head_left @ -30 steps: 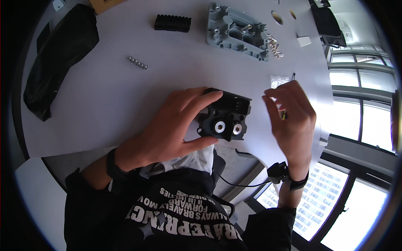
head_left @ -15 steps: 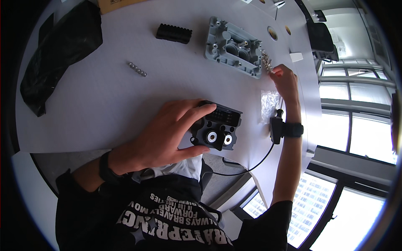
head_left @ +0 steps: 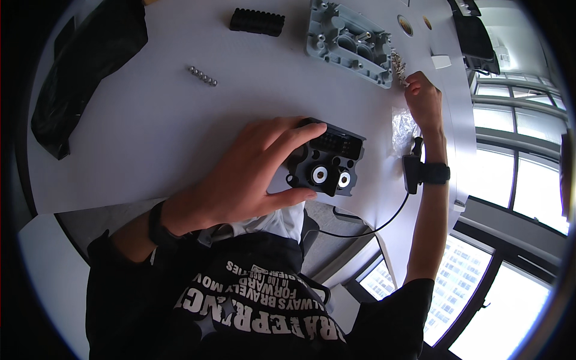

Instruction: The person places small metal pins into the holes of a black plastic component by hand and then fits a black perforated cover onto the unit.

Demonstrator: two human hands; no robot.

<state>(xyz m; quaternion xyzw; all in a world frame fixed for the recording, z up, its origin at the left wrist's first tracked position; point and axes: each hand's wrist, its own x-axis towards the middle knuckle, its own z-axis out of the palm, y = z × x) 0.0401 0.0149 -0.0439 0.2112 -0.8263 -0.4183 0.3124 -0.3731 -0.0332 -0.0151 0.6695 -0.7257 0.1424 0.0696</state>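
Note:
My left hand is closed around the left side of a black plastic housing, thumb along the near edge and fingers over the far edge. Two round bosses with bright metal rings face up on the housing, and it is held close to the table's near edge. Farther right, my right hand has its fingertips pinched together beside a small heap of screws. Whatever is between those fingertips is too small to make out. Left of the heap lies a grey molded casing with round openings and a pin standing up.
A clear plastic bag lies near my right wrist, which wears a black strapped device with a cable. A short row of metal balls, a ribbed black block and a black bag occupy the table's left and far parts.
The whole view has shifted, so the table things appear higher and slightly to the right. My right fingertips have drawn back slightly from the screws; my left hand keeps its hold.

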